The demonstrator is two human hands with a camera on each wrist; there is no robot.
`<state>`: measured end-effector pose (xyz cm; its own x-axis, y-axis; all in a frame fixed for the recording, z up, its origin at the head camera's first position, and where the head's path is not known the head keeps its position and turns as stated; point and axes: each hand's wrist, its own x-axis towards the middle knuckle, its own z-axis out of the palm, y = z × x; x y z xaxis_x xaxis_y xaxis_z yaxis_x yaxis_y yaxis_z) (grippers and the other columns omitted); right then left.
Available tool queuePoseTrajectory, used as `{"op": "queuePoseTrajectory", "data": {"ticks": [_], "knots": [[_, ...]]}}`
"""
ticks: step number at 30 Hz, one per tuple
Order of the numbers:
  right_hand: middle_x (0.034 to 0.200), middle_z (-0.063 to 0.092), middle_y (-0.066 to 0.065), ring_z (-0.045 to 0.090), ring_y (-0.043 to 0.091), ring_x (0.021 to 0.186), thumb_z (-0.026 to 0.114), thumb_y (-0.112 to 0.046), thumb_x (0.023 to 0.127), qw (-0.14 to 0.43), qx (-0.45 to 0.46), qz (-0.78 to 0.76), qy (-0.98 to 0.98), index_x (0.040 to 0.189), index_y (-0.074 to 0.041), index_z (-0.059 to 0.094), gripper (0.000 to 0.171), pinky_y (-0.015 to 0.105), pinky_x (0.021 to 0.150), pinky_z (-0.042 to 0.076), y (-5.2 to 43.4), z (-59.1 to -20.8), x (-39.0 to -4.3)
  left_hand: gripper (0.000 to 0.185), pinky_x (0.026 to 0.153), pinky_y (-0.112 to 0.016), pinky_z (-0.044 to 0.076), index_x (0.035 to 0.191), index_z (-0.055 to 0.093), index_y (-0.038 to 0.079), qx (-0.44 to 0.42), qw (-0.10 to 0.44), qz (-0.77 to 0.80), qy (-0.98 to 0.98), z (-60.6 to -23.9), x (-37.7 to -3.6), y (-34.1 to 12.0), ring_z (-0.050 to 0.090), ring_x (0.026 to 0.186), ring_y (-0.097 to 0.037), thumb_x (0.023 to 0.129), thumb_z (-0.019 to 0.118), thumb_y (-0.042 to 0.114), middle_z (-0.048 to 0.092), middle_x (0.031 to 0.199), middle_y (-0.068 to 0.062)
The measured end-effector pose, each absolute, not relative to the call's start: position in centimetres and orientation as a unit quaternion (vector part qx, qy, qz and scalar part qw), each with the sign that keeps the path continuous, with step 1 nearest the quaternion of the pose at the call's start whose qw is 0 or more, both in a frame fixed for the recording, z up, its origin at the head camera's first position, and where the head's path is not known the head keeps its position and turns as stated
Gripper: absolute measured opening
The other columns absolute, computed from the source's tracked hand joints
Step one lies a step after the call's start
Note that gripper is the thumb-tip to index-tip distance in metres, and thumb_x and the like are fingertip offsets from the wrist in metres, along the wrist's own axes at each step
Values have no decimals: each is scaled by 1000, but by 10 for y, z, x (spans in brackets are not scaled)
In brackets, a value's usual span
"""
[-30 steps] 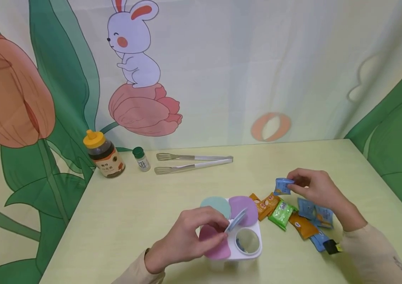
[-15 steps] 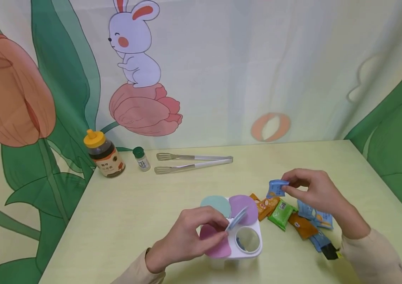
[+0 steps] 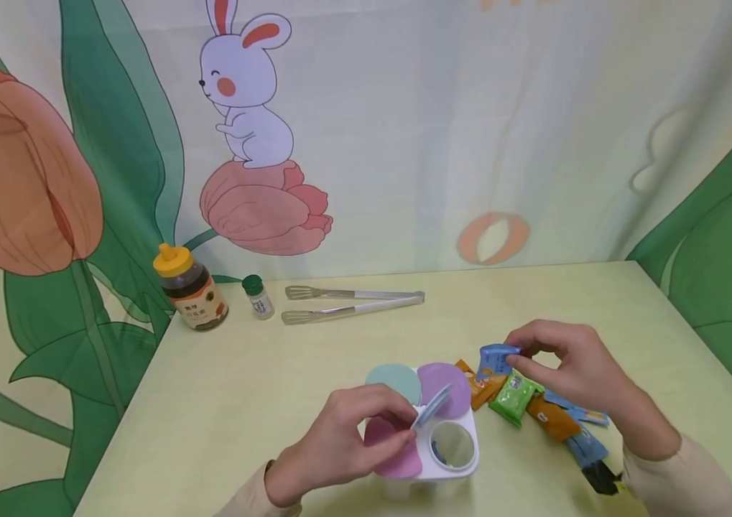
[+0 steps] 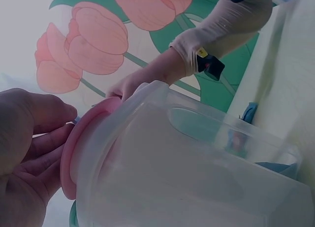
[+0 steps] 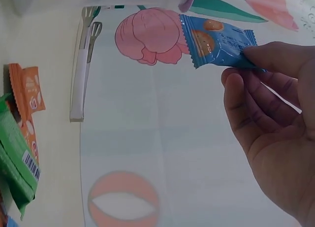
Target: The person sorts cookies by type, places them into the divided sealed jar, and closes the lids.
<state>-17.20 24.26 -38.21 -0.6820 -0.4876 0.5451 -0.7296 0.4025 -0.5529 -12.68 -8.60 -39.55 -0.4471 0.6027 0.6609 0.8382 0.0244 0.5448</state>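
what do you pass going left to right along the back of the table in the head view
honey bottle → small green-capped bottle → metal tongs

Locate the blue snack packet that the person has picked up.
In the head view the blue snack packet is pinched in the right hand, just above the pile of packets, right of the white container.

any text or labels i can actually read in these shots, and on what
No text reads clearly.
Honey bottle: label print too small to read.
Small green-capped bottle: label blurred.
Blue packet pinched in the right hand: print too blurred to read.
Green packet: a barcode shows, digits unreadable.
Orange packet: small marks, unreadable.
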Motion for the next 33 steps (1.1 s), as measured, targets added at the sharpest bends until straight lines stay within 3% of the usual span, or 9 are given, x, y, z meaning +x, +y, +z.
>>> {"op": "queuePoseTrajectory", "data": {"ticks": [11,19,33], "knots": [[90,69,-4,63,5,77,74,15,74,135,406,442,-788,100,-15,69,40,17,69,57,233,-378,-156,23,72,-14,57,101,65,5,-516,128,-481,-697,-398,-125,-86,67,82,-3,81,73,-3,69,92,-6],[86,69,4,61,9,74,70,26,64,156,463,479,-730,98,-5,69,46,16,67,55,225,-374,-157,22,72,-14,57,100,65,4,-520,135,-479,-694,-396,-127,-85,67,82,-3,81,73,-4,70,91,-6],[90,70,6,60,9,76,71,25,64,138,486,488,-711,100,-5,69,47,17,65,54,213,-371,-149,21,72,-14,57,99,66,5,-515,131,-477,-700,-394,-127,-85,66,82,-2,81,73,-2,69,92,-5]]}}
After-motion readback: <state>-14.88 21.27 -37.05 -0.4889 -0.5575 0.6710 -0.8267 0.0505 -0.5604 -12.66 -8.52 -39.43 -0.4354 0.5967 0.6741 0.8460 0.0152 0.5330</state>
